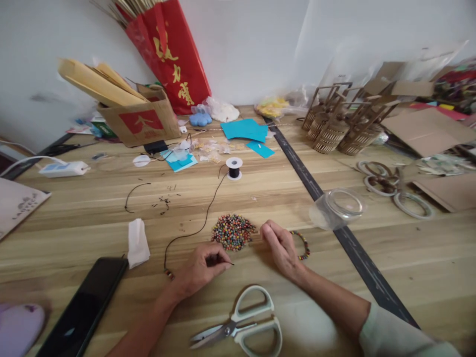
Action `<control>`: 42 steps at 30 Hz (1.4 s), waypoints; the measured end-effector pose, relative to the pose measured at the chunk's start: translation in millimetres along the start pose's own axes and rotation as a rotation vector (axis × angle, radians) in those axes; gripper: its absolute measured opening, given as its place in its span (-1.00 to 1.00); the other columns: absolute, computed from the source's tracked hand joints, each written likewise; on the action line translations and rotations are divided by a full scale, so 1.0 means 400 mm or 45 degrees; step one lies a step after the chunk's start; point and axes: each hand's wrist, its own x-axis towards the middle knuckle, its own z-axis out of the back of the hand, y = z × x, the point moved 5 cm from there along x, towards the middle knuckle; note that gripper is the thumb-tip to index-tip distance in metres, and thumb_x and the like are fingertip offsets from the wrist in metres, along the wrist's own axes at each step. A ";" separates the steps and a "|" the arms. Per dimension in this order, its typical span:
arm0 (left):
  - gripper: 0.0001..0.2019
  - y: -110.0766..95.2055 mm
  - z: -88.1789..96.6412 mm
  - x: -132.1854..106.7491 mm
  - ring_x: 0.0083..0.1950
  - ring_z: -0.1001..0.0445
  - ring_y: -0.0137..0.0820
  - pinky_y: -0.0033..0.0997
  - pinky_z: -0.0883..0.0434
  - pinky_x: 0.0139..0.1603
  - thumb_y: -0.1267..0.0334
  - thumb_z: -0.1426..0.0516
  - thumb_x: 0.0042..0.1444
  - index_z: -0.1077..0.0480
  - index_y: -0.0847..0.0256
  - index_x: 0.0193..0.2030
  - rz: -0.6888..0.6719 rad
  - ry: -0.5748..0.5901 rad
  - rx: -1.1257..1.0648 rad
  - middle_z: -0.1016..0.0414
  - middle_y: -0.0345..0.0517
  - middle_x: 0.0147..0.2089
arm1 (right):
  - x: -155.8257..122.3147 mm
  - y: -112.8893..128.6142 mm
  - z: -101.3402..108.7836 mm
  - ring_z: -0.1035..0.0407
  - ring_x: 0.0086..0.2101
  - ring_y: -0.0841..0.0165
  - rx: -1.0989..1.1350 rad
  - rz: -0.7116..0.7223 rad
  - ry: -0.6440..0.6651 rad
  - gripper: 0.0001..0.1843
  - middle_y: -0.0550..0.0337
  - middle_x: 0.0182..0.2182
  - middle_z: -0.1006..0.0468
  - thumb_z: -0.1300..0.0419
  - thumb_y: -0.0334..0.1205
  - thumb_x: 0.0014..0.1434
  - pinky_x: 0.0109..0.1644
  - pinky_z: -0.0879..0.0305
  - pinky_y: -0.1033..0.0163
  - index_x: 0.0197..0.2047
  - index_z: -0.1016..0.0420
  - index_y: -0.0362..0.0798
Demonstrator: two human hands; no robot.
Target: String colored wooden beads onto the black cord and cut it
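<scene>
My left hand pinches a thin black cord, its short tip poking out past the fingertips. From that hand the cord loops left, with a few threaded beads on it, and runs back to a white spool. A heap of small multicoloured beads lies between my hands. Beside the heap, my right hand is raised with its fingers pressed together; whatever they hold is too small to make out. A beaded bracelet lies partly hidden behind my right hand.
Scissors lie in front of me. At left are a phone, a folded tissue and cord scraps. Tape rolls lie at right, near bamboo lanterns. A cardboard box and red bag stand behind.
</scene>
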 end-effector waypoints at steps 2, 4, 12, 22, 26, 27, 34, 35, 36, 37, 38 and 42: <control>-0.89 0.006 -0.001 -0.001 -0.38 -0.37 -0.42 -0.49 -0.26 -0.35 0.29 -0.20 0.03 -0.49 0.28 -0.45 -0.007 -0.002 -0.006 -0.48 -0.14 -0.45 | 0.011 0.010 0.008 -0.03 -0.55 0.46 -0.050 -0.001 0.042 -0.52 0.35 -0.61 -0.09 0.15 0.03 0.37 -0.45 -0.03 0.35 -0.51 -0.15 -0.04; -0.89 0.013 -0.003 -0.002 -0.39 -0.36 -0.44 -0.50 -0.26 -0.37 0.29 -0.19 0.03 -0.49 0.28 -0.43 0.009 0.013 -0.020 -0.47 -0.15 -0.45 | 0.022 0.022 0.012 -0.04 -0.55 0.47 -0.106 0.004 0.119 -0.56 0.35 -0.61 -0.12 0.12 -0.01 0.36 -0.45 -0.02 0.35 -0.48 -0.20 -0.05; -0.90 0.022 -0.006 -0.003 -0.39 -0.36 -0.45 -0.51 -0.28 -0.37 0.30 -0.20 0.02 -0.50 0.29 -0.41 0.035 0.007 -0.046 -0.48 -0.15 -0.41 | 0.033 0.041 0.008 -0.31 -0.43 0.45 -0.333 0.149 0.434 -0.91 0.22 -0.42 -0.48 -0.10 -0.35 0.22 -0.36 -0.17 0.38 -0.30 -0.42 -0.09; -0.85 0.008 0.003 0.001 -0.44 -0.31 -0.50 -0.54 -0.25 -0.42 0.23 -0.20 -0.01 -0.42 0.29 -0.45 0.082 0.005 -0.296 -0.40 -0.23 -0.49 | -0.003 0.046 -0.044 -0.40 -0.31 0.34 -0.939 0.362 0.663 -0.86 0.11 -0.31 -0.49 -0.09 -0.47 0.24 -0.32 -0.17 0.34 -0.23 -0.43 -0.09; -0.78 0.017 0.006 0.002 -0.51 -0.22 -0.55 -0.56 -0.19 -0.48 0.16 -0.24 -0.04 -0.39 0.29 -0.45 0.125 0.015 -0.384 -0.30 -0.29 -0.54 | -0.009 0.038 -0.057 -0.40 -0.32 0.35 -1.059 0.441 0.654 -0.83 0.11 -0.32 -0.49 -0.06 -0.48 0.24 -0.38 -0.13 0.35 -0.22 -0.43 -0.09; -0.77 0.020 0.006 0.003 -0.51 -0.21 -0.55 -0.56 -0.18 -0.49 0.15 -0.24 -0.04 -0.39 0.29 -0.45 0.129 0.020 -0.402 -0.29 -0.30 -0.54 | -0.010 0.037 -0.059 -0.39 -0.34 0.35 -1.082 0.452 0.649 -0.83 0.11 -0.34 -0.49 -0.06 -0.48 0.24 -0.40 -0.12 0.34 -0.23 -0.43 -0.09; -0.80 0.032 0.000 0.005 -0.52 -0.19 -0.56 -0.56 -0.16 -0.48 0.18 -0.24 -0.02 -0.39 0.30 -0.43 0.102 0.022 -0.385 -0.27 -0.31 -0.55 | -0.015 0.042 -0.060 -0.35 -0.40 0.37 -1.100 0.481 0.648 -0.83 0.11 -0.36 -0.48 -0.07 -0.51 0.20 -0.42 -0.05 0.31 -0.29 -0.43 -0.11; -0.79 0.034 -0.002 0.005 -0.51 -0.20 -0.55 -0.56 -0.17 -0.48 0.18 -0.24 -0.02 -0.39 0.30 -0.43 0.095 0.022 -0.378 -0.28 -0.30 -0.54 | -0.015 0.043 -0.060 -0.35 -0.41 0.38 -1.084 0.478 0.647 -0.83 0.11 -0.36 -0.47 -0.07 -0.51 0.20 -0.42 -0.05 0.31 -0.30 -0.43 -0.11; -0.79 0.035 -0.003 0.005 -0.50 -0.22 -0.55 -0.55 -0.19 -0.47 0.18 -0.24 -0.02 -0.40 0.30 -0.43 0.089 0.024 -0.373 -0.30 -0.28 -0.53 | -0.016 0.043 -0.059 -0.34 -0.41 0.38 -1.059 0.476 0.645 -0.84 0.12 -0.37 -0.47 -0.07 -0.51 0.20 -0.41 -0.06 0.32 -0.32 -0.42 -0.12; -0.79 0.036 -0.005 0.006 -0.49 -0.23 -0.54 -0.55 -0.20 -0.45 0.17 -0.24 -0.02 -0.40 0.30 -0.43 0.082 0.027 -0.368 -0.32 -0.26 -0.51 | -0.018 0.043 -0.060 -0.34 -0.42 0.39 -1.018 0.474 0.644 -0.84 0.12 -0.37 -0.46 -0.07 -0.51 0.20 -0.41 -0.07 0.32 -0.33 -0.42 -0.12; -0.79 0.036 -0.006 0.006 -0.48 -0.24 -0.53 -0.55 -0.21 -0.44 0.18 -0.24 -0.01 -0.40 0.30 -0.43 0.077 0.032 -0.364 -0.33 -0.25 -0.50 | -0.020 0.044 -0.061 -0.33 -0.42 0.39 -0.956 0.473 0.641 -0.84 0.14 -0.39 -0.46 -0.07 -0.50 0.20 -0.39 -0.09 0.33 -0.34 -0.41 -0.12; -0.82 0.034 -0.006 0.005 -0.44 -0.28 -0.51 -0.53 -0.24 -0.40 0.21 -0.22 0.00 -0.41 0.31 -0.41 0.081 0.043 -0.321 -0.36 -0.22 -0.47 | -0.028 0.058 -0.067 -0.32 -0.44 0.44 -0.535 0.453 0.615 -0.85 0.21 -0.44 -0.43 -0.09 -0.47 0.21 -0.37 -0.15 0.38 -0.34 -0.42 -0.10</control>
